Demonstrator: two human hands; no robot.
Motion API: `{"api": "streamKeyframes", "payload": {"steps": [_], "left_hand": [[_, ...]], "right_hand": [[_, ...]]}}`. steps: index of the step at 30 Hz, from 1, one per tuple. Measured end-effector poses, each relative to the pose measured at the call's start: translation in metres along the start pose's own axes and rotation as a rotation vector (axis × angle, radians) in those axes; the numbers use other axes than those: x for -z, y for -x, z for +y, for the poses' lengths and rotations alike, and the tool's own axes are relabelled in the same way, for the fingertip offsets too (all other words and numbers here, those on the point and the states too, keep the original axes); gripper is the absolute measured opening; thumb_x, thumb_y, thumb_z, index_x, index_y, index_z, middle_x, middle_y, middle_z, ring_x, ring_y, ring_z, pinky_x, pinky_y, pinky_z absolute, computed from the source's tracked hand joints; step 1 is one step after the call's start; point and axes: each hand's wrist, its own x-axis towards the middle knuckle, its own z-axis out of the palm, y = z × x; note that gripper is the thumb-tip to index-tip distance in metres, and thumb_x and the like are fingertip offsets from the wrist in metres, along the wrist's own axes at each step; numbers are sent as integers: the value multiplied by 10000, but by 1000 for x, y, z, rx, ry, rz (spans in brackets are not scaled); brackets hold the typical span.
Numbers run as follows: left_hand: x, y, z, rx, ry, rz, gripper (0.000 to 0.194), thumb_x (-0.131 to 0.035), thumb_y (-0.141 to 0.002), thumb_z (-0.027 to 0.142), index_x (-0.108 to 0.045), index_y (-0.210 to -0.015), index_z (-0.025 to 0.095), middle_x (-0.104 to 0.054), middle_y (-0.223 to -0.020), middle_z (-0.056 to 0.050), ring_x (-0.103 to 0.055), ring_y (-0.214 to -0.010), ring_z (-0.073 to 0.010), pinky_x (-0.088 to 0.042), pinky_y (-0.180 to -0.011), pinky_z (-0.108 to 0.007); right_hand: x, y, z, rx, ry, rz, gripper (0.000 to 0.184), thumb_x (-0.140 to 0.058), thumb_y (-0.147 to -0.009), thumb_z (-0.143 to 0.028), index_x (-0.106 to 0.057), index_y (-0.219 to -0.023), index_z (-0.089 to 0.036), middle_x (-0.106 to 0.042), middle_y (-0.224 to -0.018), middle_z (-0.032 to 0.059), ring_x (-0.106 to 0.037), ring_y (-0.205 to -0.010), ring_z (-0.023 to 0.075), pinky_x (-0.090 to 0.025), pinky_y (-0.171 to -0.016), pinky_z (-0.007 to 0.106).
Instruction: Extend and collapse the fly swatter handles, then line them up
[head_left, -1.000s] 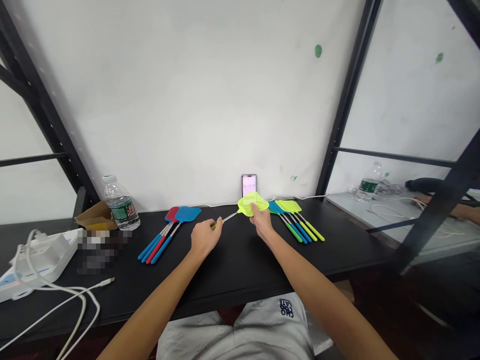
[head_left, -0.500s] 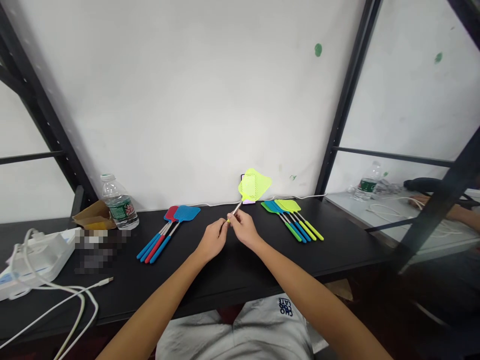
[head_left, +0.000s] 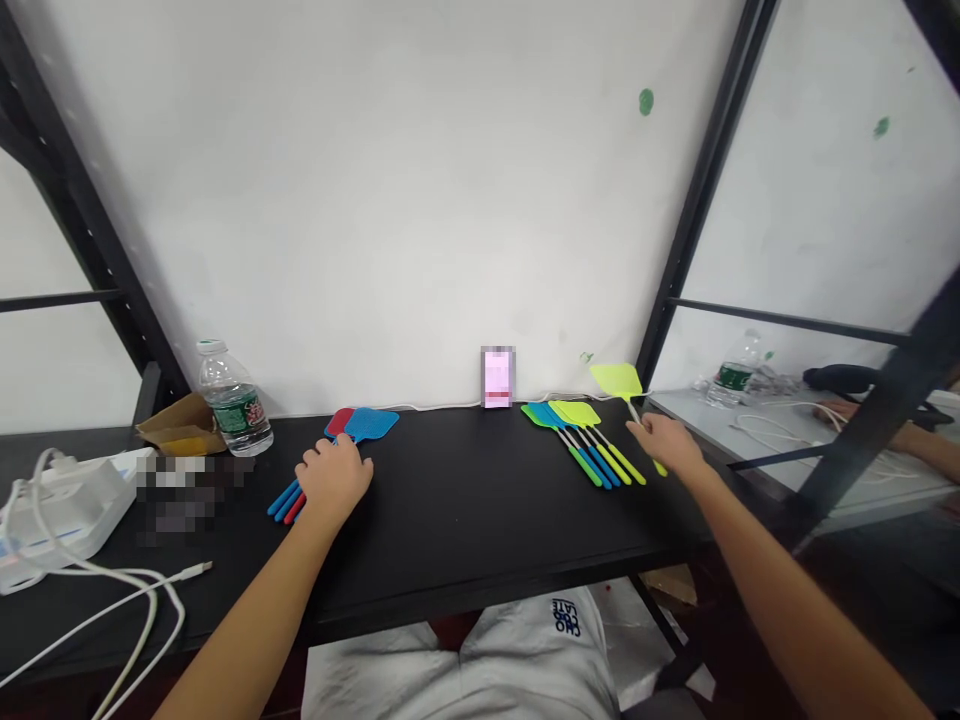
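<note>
My right hand (head_left: pixel 669 443) is closed around the shaft of a yellow fly swatter (head_left: pixel 616 380), its head tilted up towards the wall. Just left of it, several fly swatters with green, blue and yellow heads lie fanned out, a yellow head (head_left: pixel 576 413) uppermost. My left hand (head_left: pixel 334 474) is over the left pile of swatters, fingers apart and thumb out to the side. Beneath it are a blue fly swatter (head_left: pixel 375 424) and a red one (head_left: pixel 339 420); the hand covers their shafts and part of the grips, so contact is hard to judge.
A phone-like pink screen (head_left: pixel 498 378) leans on the wall at the back of the black table (head_left: pixel 450 540). On the left are a water bottle (head_left: pixel 238 408), an open cardboard box (head_left: pixel 180 425), a power strip (head_left: pixel 75 510) and white cables (head_left: pixel 150 590). A black metal post (head_left: pixel 694 190) rises at right.
My hands have parted from the middle. The right carried the yellow fly swatter to the right of the fanned row; the left let go of it and moved over the left pile.
</note>
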Motion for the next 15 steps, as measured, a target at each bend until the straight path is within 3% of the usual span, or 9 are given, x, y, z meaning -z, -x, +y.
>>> {"api": "streamKeyframes", "payload": {"steps": [2,5,9,15], "left_hand": [[-1,0,-1,14,-18,-40,444,-515,-778,415,-561,-1072,85,-541,-1086,-214,-510,-1005,-365,-361,-803,-423],[-3,-4,-4,38,-18,-110,447,-515,-780,407,-572,-1083,83,-541,-1108,-218,-505,-1029,-370,-357,-811,-422],[-5,-8,-7,46,-5,-143,454,-508,-786,397,-585,-1093,73,-556,-1107,-221,-514,-1038,-367,-360,-819,-422],[-9,-7,-8,36,-7,-142,419,-485,-789,354,-624,-1071,77,-585,-1081,-228,-525,-1038,-365,-363,-808,-422]], "right_hand": [[-7,-7,21,41,56,-130,400,-473,-856,-501,-479,-586,-206,-569,-617,66,-516,-609,195,-278,-559,276],[-23,-13,32,87,69,-229,418,-482,-853,-507,-492,-568,-201,-589,-629,71,-535,-611,196,-290,-564,278],[-36,-15,25,102,31,-249,397,-537,-823,-505,-541,-581,-190,-603,-649,77,-549,-616,191,-297,-565,276],[-40,-18,15,117,17,-229,371,-544,-821,-488,-574,-614,-182,-607,-659,71,-545,-618,179,-288,-562,269]]}}
